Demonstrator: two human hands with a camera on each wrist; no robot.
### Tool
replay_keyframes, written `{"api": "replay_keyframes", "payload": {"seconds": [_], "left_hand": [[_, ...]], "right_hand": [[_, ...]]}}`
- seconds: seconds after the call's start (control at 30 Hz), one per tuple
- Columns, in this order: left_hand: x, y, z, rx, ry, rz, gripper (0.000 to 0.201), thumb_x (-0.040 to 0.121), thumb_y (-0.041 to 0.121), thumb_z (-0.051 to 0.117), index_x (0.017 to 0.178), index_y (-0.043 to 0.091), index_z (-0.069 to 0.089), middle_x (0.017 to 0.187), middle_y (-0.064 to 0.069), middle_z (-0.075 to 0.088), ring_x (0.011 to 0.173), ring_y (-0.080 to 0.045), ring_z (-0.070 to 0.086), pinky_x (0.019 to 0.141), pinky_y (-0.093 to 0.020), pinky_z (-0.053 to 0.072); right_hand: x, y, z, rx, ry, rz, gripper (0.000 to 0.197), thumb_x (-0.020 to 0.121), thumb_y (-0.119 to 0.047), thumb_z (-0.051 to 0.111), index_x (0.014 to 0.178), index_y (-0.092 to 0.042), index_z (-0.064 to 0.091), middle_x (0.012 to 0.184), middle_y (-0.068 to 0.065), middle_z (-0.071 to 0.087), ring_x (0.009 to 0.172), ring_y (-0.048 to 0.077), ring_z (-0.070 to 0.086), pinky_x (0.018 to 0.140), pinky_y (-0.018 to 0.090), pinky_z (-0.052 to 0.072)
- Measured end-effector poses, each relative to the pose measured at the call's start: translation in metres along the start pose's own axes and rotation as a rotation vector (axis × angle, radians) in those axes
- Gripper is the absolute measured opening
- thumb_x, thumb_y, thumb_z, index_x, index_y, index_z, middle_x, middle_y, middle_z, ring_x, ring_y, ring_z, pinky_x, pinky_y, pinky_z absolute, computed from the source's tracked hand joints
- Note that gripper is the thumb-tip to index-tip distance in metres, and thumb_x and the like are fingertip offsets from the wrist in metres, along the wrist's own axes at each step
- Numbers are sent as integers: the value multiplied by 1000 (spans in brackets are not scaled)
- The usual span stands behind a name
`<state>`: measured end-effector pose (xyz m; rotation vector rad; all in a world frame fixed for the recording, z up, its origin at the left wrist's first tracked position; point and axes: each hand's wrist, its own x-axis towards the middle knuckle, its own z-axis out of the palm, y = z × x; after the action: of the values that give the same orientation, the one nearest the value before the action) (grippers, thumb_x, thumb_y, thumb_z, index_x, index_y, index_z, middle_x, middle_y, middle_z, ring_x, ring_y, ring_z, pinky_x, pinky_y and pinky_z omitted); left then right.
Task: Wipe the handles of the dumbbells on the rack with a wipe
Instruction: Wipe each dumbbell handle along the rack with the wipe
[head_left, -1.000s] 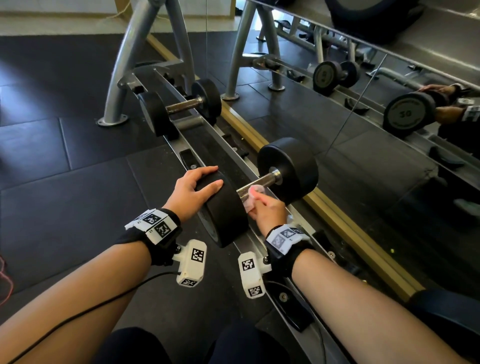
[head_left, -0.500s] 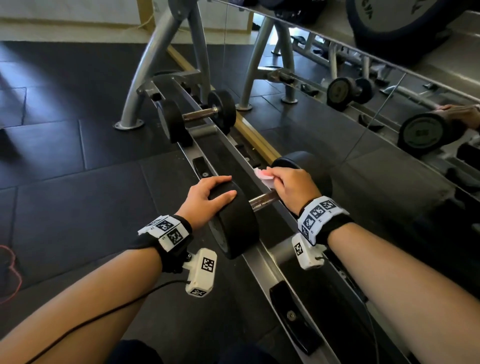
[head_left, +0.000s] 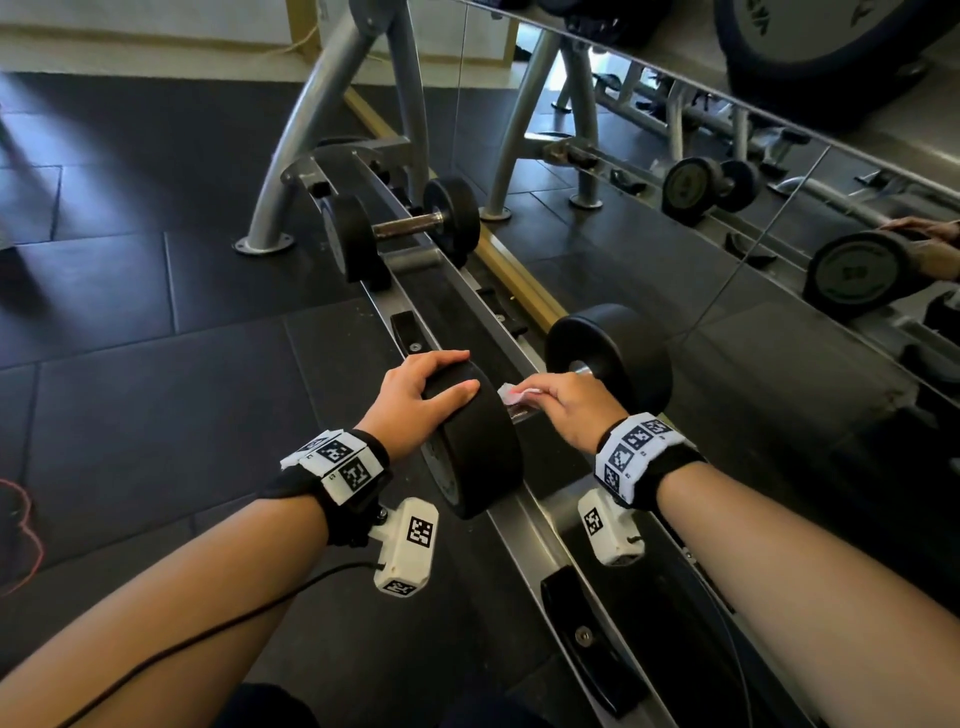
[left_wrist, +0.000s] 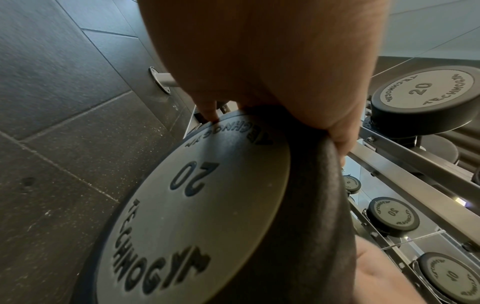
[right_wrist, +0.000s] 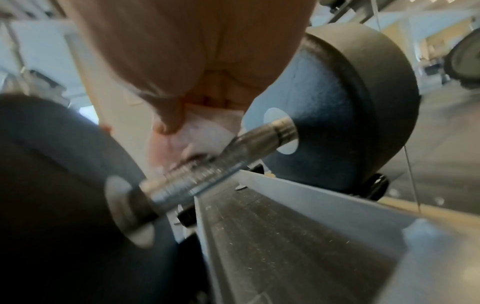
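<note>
The near dumbbell (head_left: 524, 410) lies across the low rails of the rack (head_left: 524, 525), one black head toward the person and the other toward the mirror (head_left: 779, 291). The left hand (head_left: 410, 402) rests on top of the near head (head_left: 478, 447), fingers (head_left: 447, 359) spread loosely and curved over its rim, thumb along the inner edge; the left wrist view shows the grey end plate marked 20 (left_wrist: 197, 207) just under the palm. The right hand (head_left: 571, 410) sits over the metal handle (right_wrist: 221, 162) between the two heads, its fingers and thumb pinching a crumpled white and pink wipe (head_left: 517, 393) that touches the handle's upper side. In the right wrist view the wipe (right_wrist: 205, 129) is bunched under the thumb and pressed against the ridged bar, with the far head (right_wrist: 345, 115) just beyond; that view is blurred, so how far round the bar the wipe reaches cannot be told. Farther along the rack a smaller dumbbell (head_left: 400, 228) rests across the rails, well apart from both hands. The rack stands on a floor of dark rubber tiles (head_left: 156, 405), and the mirror beside it reflects more dumbbells and part of an arm.
</note>
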<state>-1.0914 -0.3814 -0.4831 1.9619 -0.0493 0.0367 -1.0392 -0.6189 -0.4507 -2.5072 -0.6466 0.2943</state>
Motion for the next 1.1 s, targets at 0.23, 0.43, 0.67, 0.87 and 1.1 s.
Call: {"api": "replay_keyframes", "payload": {"seconds": [0.23,0.43,0.67,0.87,1.1], "left_hand": [[-3,7,0,-20,18,7,40,92,40,66,131,41,57,119,16,50,125,-15,47,112,-44,40],[-5,10,0,-20,16,-5,41,92,40,66,131,40,57,123,11,50,124,-14,48,110,-40,41],[-3,7,0,-22,18,-1,39,92,41,66,129,44,57,119,20,49,127,-17,45,112,-46,39],[-2,2,1,-33,17,0,38,91,44,66,128,47,57,123,21,48,131,-17,43,113,-46,39],[-1,1,1,-32,1,1,41,87,52,64,127,51,55,124,25,46,131,-17,41,112,-46,39]], "right_hand": [[25,-1,-23,164,284,-31,18,97,-30,55,104,-33,72,96,-21,67,90,-8,59,73,1,40],[23,14,3,-152,-3,63,23,101,-28,47,105,-29,70,97,-4,69,94,13,62,83,28,45],[28,0,2,278,19,110,26,102,-27,45,92,-35,69,97,-6,67,95,10,61,82,29,45],[35,9,-10,-136,56,1,26,99,-9,50,113,-17,70,110,0,67,105,15,62,95,32,48],[33,1,13,5,57,119,28,100,-27,43,88,-29,68,81,-16,68,83,5,62,71,24,44]]}}
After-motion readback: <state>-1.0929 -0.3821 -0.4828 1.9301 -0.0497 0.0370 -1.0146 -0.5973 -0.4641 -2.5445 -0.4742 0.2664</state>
